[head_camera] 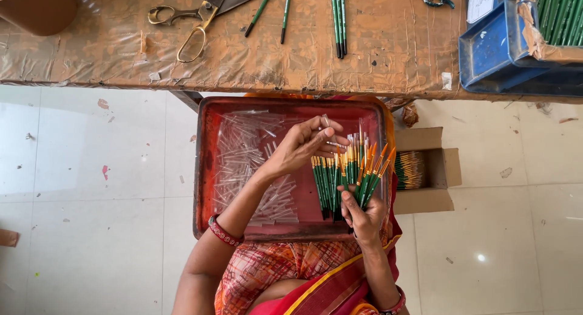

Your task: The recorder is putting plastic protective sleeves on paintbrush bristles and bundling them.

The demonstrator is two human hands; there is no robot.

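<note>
- The workbench (364, 48), wrapped in crinkled brown floral plastic, is running across the top; brass-handled scissors (203, 17) and a few loose green brushes (339, 17) are lying on it, well apart from the hands, so they are posing little risk.
- The red metal tray (203, 169), shallow, scuffed and rectangular, is resting on the person's lap rather than on a firm surface; in my judgement, a shift of the knees could be tipping it and sending its load onto the pale tiled floor (91, 199).
- The blue plastic crate (492, 60) at the bench's far right is holding more green brushes.
- The open cardboard box (434, 169) is sitting just beside the tray, with brushes packed inside.
- The heap of clear plastic tubes (249, 163), thin, glossy and light, is filling the tray's left half; being slick, they are likely to be rolling or scattering if knocked.
- The fan of paintbrushes (346, 175), green-handled with orange tips, is standing over the tray's right half, gripped at the handle ends; a loosening grip could be letting them slide out.
- The right hand (364, 218) is closing firmly around that bundle.
- The left hand (300, 145) is pinching a single clear tube (327, 121) between thumb and fingertips, other fingers curled; the tiny tube could be slipping or missing a bristle tip.
</note>
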